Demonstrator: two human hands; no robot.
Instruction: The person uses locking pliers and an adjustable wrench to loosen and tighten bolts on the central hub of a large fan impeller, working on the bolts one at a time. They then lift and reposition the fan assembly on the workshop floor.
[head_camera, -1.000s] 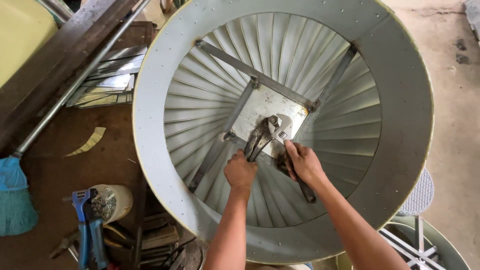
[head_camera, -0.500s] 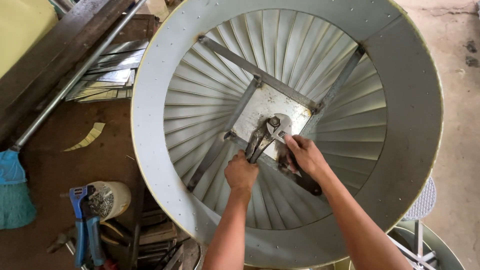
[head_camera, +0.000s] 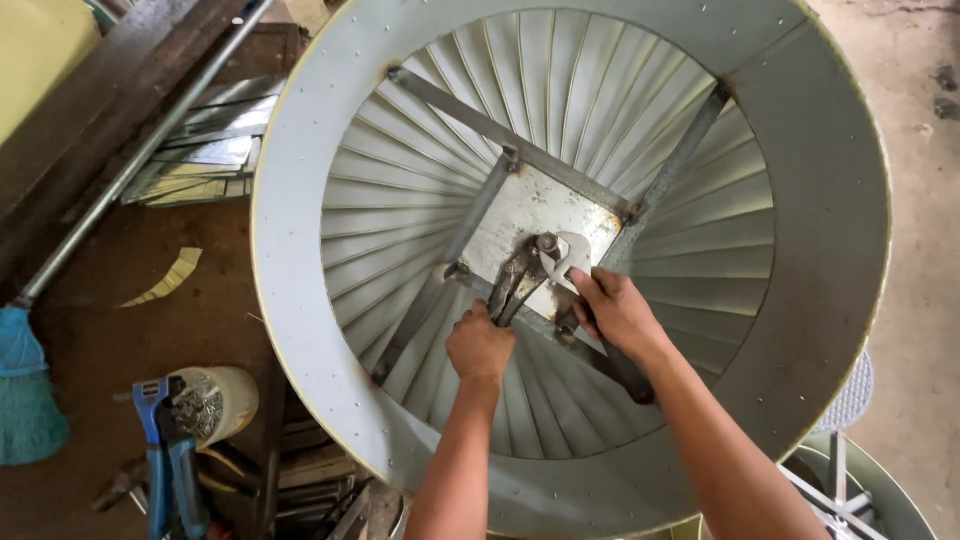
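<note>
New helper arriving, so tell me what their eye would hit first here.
The huge pale metal cone with radiating fins fills the frame. At its square centre plate, the left hand grips dark pliers and the right hand a wrench on one bolt.

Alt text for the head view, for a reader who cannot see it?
Two bare hands work tools at the central bolt of a large round grey metal fan housing: the left hand grips dark pliers, the right hand a silver adjustable wrench.
</note>
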